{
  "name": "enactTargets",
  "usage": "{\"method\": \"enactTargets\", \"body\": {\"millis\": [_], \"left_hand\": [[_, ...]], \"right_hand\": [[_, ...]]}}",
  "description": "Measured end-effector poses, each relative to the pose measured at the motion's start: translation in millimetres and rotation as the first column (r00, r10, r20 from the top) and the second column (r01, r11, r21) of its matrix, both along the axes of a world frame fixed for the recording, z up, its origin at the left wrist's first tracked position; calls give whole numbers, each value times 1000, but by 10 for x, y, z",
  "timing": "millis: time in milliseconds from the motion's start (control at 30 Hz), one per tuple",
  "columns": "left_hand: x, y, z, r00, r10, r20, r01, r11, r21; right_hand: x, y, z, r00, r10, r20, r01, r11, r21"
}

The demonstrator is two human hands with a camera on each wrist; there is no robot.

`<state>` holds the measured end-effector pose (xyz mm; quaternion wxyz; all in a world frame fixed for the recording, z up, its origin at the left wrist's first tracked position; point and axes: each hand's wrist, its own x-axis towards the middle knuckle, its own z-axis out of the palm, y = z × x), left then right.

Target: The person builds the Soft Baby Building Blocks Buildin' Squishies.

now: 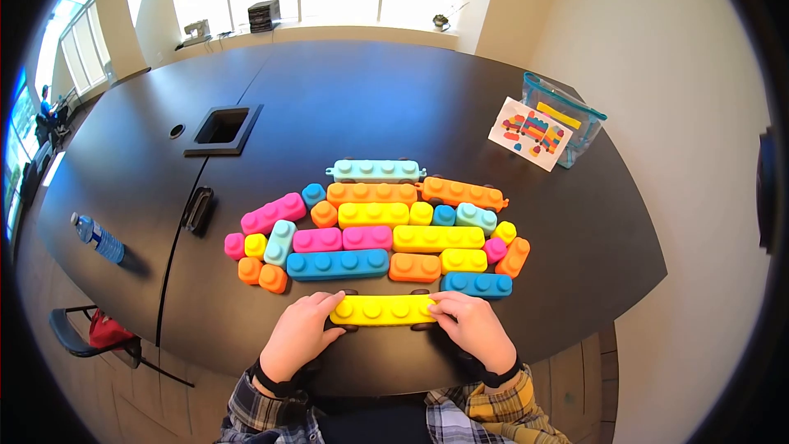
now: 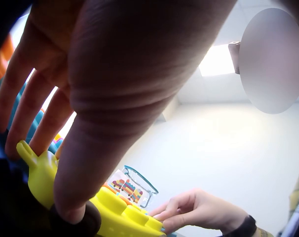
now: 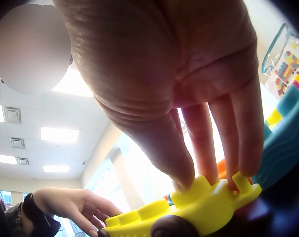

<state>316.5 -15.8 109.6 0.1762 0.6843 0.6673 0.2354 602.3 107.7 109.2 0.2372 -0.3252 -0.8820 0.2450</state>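
Front block (image 1: 385, 311) nr near edge of tabletop (image 1: 588, 255), L hand (image 1: 302, 329) at its L end, R hand (image 1: 475, 330) at R; other blocks (image 1: 338, 264) just behind. Bottle (image 1: 99, 238) well L of those, hatch (image 1: 215, 150) behind it to R. Card (image 1: 530, 133) back R, in front of bag (image 1: 583, 130).

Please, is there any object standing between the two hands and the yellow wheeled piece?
Nothing visible does. The left hand and the right hand directly touch the yellow wheeled piece at its ends. The long blue block lies beyond it, not in between.
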Motion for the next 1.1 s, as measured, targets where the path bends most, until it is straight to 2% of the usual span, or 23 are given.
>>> {"method": "enactTargets", "body": {"millis": [133,233,300,367,433,500,567,700,767,867,933,967,1033,1100], "left_hand": [[20,-27,33,1000,13,-22,-14,1000,-24],[-60,-89,122,999,11,43,-12,1000,19],[-211,-155,160,995,91,47,-97,984,148],[-405,-206,304,972,216,98,-228,964,140],[-764,-201,245,939,339,-66,-310,911,273],[-1196,-117,142,923,357,-141,-296,895,333],[-1525,-66,21,912,349,-214,-296,923,246],[-1926,65,-244,945,259,-199,-231,961,153],[-1965,105,-256,951,241,-194,-222,968,115],[-1944,91,-202,925,298,-236,-292,954,62],[-1846,42,-98,868,423,-259,-383,904,192],[-1724,30,15,868,424,-260,-384,903,190],[-1324,36,299,910,409,-70,-343,836,428],[-960,22,439,974,216,67,-224,890,398]], "right_hand": [[29,-18,7,997,1,72,-5,999,47],[50,-58,51,996,7,90,-13,998,63],[78,-88,72,997,14,81,-20,997,79],[99,-99,99,997,22,75,-29,995,94],[116,-103,118,997,37,60,-43,993,111],[142,-96,106,996,40,75,-48,993,107],[147,-92,93,995,44,89,-53,993,108],[133,-117,57,994,44,100,-53,995,84],[123,-132,49,994,40,99,-47,996,72],[112,-133,41,995,33,96,-41,997,72],[101,-120,33,995,32,95,-39,997,72],[93,-115,29,995,34,95,-40,997,70],[89,-117,24,995,37,96,-43,997,70],[80,-117,21,995,36,90,-42,997,62]]}}
